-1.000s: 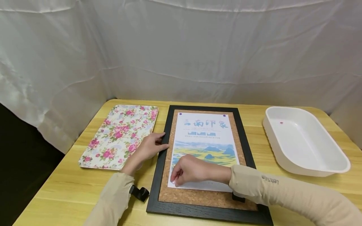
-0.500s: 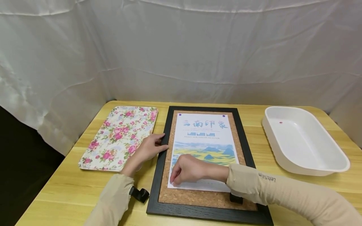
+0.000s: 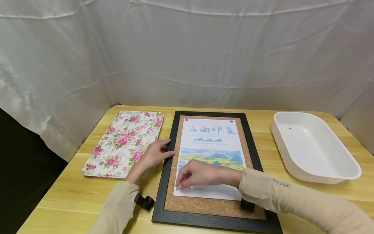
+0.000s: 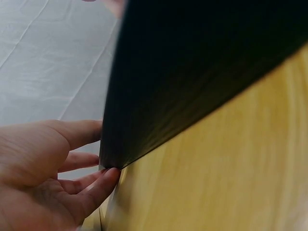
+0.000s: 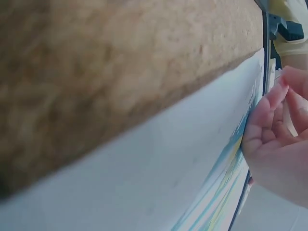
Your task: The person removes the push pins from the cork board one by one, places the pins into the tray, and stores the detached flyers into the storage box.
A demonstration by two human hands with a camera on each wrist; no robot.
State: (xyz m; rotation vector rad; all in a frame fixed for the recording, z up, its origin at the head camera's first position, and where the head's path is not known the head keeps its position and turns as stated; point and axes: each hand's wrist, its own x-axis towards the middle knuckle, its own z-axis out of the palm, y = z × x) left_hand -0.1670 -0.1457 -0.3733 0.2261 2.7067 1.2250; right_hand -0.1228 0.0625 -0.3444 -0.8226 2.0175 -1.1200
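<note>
My left hand (image 3: pixel 155 152) rests against the left side of the black-framed cork board (image 3: pixel 168 169), thumb and fingers spread along its edge. In the left wrist view, the fingertips (image 4: pixel 111 177) touch the dark rim of the board. A printed poster (image 3: pixel 211 131) with blue lettering and a landscape lies on the cork. Purple push pins (image 3: pixel 186 120) sit at both its upper corners. Over the poster's lower left corner, my right hand (image 3: pixel 195 174) pinches what looks like a push pin, mostly hidden by thumb and forefinger. The right wrist view shows those fingertips (image 5: pixel 284 86) together.
Left of the board lies a floral tray (image 3: pixel 122 143). To the right stands a deep white plastic tub (image 3: pixel 321 152) with a small pink-red thing (image 3: pixel 290 128) inside. Everything is on a wooden table (image 3: pixel 64 198), with a grey curtain (image 3: pixel 204 55) behind.
My right hand stays at the poster's lower left corner; its wrist has turned slightly and a gap between the curled fingers shows more. My left hand has not visibly moved.
</note>
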